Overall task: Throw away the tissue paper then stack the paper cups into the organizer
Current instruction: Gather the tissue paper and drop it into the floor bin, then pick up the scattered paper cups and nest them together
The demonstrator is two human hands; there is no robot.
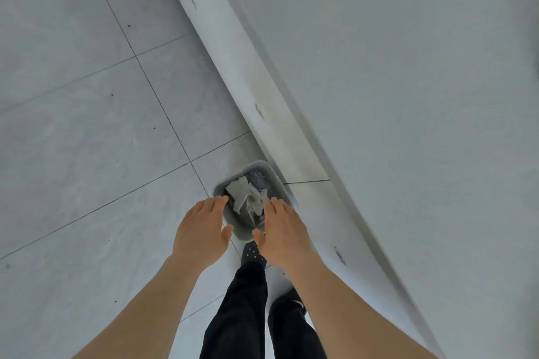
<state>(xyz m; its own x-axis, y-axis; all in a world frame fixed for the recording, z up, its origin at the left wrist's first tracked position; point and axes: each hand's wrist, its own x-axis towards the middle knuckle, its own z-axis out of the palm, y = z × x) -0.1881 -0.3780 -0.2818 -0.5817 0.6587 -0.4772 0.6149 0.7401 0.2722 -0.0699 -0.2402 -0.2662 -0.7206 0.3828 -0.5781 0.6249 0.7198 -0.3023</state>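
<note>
The left hand (201, 230) hovers spread flat and empty above the near-left rim of the grey bin (233, 230) on the floor. Crumpled tissue paper (243, 197) lies inside the bin, light, soft and easily torn, best pinched loosely by a fold. The right hand (284, 232) is likewise spread and empty over the bin's right rim.

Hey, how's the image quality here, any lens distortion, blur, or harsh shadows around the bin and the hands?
Head view: strong wide-angle distortion, the wall base bows into a curve; light is soft and even, no hard shadows or glare; left hand, right hand and the tissue paper in the bin look slightly soft, not badly blurred.
</note>
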